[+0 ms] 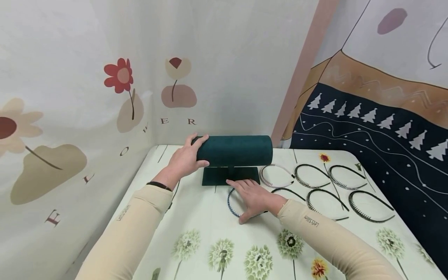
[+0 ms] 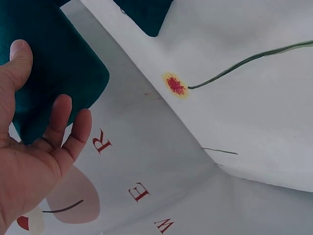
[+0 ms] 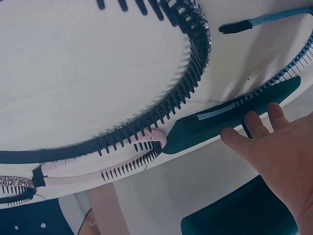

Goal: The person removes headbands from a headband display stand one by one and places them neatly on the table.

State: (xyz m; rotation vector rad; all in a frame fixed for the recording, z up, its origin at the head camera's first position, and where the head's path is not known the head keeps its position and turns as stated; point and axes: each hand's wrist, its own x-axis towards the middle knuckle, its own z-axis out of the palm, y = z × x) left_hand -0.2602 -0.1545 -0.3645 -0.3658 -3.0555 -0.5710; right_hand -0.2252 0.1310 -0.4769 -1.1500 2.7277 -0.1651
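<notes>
A dark green velvet headband stand, with a padded roll (image 1: 238, 151) on a flat base (image 1: 212, 177), stands at the table's far side. My left hand (image 1: 185, 157) grips the roll's left end, thumb in front and fingers over the top. The left wrist view shows that thumb (image 2: 20, 61) against the velvet. Just in front of the base, my right hand (image 1: 255, 198) is spread over a blue toothed headband (image 1: 229, 203), covering part of it in the head view. Its fingers are extended in the right wrist view, where the blue headband (image 3: 281, 17) shows beyond them.
To the right lie a pink headband (image 1: 263, 179) and several dark toothed headbands (image 1: 351, 204) in two rough rows. The white table cover (image 1: 196, 217) has printed flowers. A printed curtain (image 1: 227, 77) hangs behind, and a dark tree-patterned cloth (image 1: 378, 147) hangs at the right.
</notes>
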